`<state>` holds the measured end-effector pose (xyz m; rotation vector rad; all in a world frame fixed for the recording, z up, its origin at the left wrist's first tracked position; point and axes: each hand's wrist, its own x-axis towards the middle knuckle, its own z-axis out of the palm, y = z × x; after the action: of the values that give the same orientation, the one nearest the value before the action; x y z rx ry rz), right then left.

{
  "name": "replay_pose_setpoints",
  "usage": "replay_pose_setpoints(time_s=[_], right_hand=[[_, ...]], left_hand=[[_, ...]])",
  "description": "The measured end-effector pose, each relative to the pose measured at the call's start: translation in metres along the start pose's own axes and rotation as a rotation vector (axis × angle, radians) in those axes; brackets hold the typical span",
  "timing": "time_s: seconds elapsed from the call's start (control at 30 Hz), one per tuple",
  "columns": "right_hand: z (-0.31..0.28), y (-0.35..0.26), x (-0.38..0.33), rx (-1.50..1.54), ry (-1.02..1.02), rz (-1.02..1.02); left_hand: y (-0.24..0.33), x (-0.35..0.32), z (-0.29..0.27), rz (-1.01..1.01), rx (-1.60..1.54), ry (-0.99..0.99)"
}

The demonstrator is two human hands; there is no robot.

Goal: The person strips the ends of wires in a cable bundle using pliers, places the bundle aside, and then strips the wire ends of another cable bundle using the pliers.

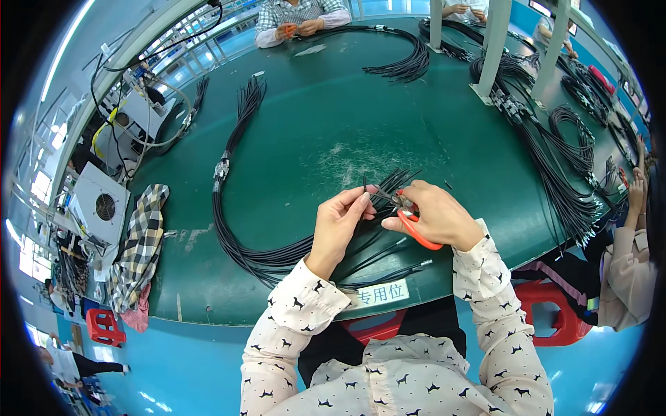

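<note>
Between finger and thumb, my left hand [340, 225] pinches the end of a thin black cable [365, 182]. My right hand [440, 213] is closed round cutting pliers [422, 232] with orange-red handles. Their jaws point left, close to the pinched cable; whether the blades touch it I cannot tell. Beneath and between my hands the loose ends of a black cable bundle [267, 260] fan out. From there the bundle curves left and up across the green table [312, 125], tied partway with a pale wrap [220, 168].
More black cable bundles [548, 159] lie at the right, beside pale metal posts [494, 52]. A checked cloth [142, 243] hangs at the left edge near a white box with a fan [100, 204]. Co-workers sit opposite and at right. A label [381, 295] lies at the near edge.
</note>
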<state>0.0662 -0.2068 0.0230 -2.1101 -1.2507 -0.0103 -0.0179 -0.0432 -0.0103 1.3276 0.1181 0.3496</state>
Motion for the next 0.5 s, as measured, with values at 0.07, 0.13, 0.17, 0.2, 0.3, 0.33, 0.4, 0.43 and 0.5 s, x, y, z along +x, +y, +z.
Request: replay_pose_setpoints(time_s=[0.07,0.13,0.17,0.2,0.3,0.33,0.4,0.43,0.5], right_hand=[[0.004,-0.002,-0.003,0.003,0.016,0.040],[0.007,-0.004,-0.003,0.000,0.017,0.046],[0.008,-0.006,-0.003,-0.006,0.023,0.051],[0.009,-0.006,-0.003,-0.015,0.032,0.060],[0.011,-0.005,-0.003,-0.033,0.057,0.069],[0.012,-0.006,-0.003,-0.043,0.069,0.071],[0.015,-0.007,-0.004,-0.049,0.093,0.063],[0.016,-0.008,-0.004,-0.057,0.118,0.053],[0.017,-0.008,-0.004,-0.065,0.142,0.043]], left_hand=[[0.003,-0.001,-0.001,0.008,0.021,-0.010],[0.000,-0.004,0.001,0.060,0.108,0.023],[-0.002,-0.005,0.003,0.115,0.197,0.051],[-0.004,-0.005,0.005,0.170,0.283,0.074],[-0.003,-0.006,0.011,0.220,0.383,0.132],[-0.002,-0.007,0.012,0.248,0.434,0.162],[-0.001,-0.008,0.014,0.262,0.461,0.180],[0.000,-0.008,0.015,0.278,0.486,0.197],[0.001,-0.009,0.016,0.293,0.513,0.215]])
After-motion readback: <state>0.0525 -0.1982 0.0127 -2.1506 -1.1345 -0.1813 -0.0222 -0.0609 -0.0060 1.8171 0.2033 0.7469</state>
